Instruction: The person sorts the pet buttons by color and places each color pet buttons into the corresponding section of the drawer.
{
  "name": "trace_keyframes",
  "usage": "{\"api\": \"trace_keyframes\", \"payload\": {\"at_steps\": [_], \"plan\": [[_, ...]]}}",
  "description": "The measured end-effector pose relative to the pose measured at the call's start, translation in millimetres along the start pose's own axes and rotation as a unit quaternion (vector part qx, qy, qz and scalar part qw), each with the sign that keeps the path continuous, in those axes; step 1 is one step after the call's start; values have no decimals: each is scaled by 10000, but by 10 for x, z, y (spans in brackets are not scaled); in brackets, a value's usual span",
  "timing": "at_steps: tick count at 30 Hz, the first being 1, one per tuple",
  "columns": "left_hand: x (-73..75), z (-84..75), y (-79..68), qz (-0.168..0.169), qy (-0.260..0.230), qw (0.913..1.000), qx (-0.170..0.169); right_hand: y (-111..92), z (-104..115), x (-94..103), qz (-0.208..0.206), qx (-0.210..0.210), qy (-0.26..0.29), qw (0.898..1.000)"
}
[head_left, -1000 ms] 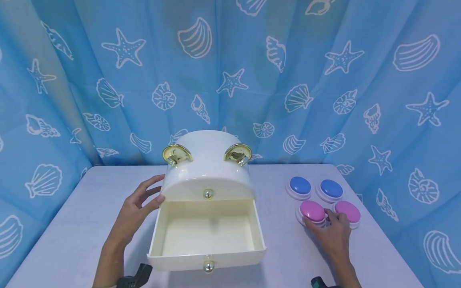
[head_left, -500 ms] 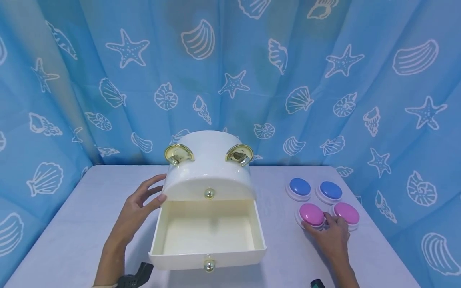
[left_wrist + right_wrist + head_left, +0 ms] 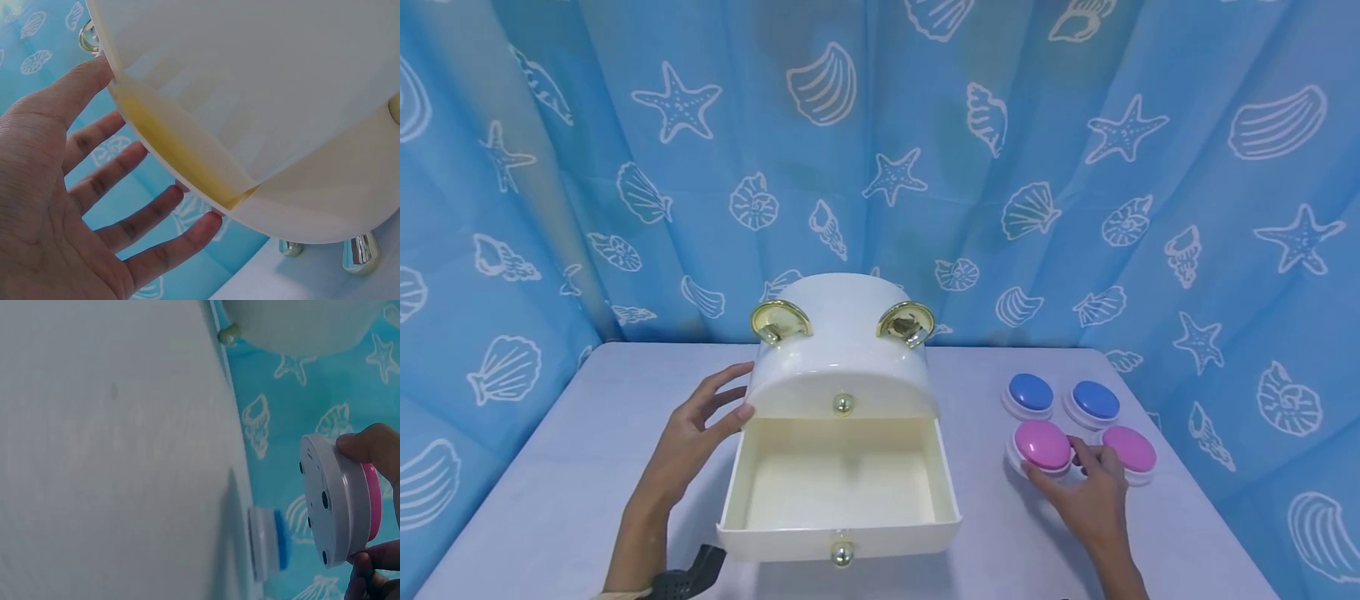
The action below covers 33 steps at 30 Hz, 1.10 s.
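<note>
A white rounded box [image 3: 842, 358] with two gold-rimmed ears stands mid-table, its lower drawer [image 3: 838, 546] pulled out with nothing inside. My left hand [image 3: 688, 437] touches the box's left side; in the left wrist view its fingers [image 3: 165, 247] are spread and extended, tips against the wall, thumb near the drawer edge. With thumb and fingers, my right hand [image 3: 1093, 504] grips a round pink push button [image 3: 1043, 444] with a white base. The right wrist view shows this button [image 3: 334, 500] raised off the table, its underside exposed.
Another pink push button [image 3: 1129, 450] sits right beside my right hand. Two blue push buttons [image 3: 1030, 392] stand behind, towards the table's right edge. A blue shell-patterned curtain [image 3: 895, 100] hangs round the white table [image 3: 535, 500].
The pink button has been lifted off the table and moved slightly left in my right hand. My left hand stays at the box; the head view has shifted a little.
</note>
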<state>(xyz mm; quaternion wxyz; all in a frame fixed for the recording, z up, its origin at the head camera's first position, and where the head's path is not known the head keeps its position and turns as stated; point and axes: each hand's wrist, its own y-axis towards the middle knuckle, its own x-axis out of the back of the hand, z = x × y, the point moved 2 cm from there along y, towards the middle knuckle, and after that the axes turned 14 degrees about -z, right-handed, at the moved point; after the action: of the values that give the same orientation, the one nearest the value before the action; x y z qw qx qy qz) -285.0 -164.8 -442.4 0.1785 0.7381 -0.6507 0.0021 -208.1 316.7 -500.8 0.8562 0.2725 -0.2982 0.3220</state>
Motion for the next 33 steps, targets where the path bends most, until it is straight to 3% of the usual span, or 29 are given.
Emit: {"api": "trace_keyframes", "payload": {"at_steps": [21,26,33], "plan": [[-2,-4,11,32,-2,10000,38,-549,921,574,162,600,407,9972],[3,-1,11,-7,28,10000,22,-670,1109,638,177,1003,620,9929],[10,1,10,3,-4,10000,-5,-865,1382,636,174,1669,1147,9791]]}}
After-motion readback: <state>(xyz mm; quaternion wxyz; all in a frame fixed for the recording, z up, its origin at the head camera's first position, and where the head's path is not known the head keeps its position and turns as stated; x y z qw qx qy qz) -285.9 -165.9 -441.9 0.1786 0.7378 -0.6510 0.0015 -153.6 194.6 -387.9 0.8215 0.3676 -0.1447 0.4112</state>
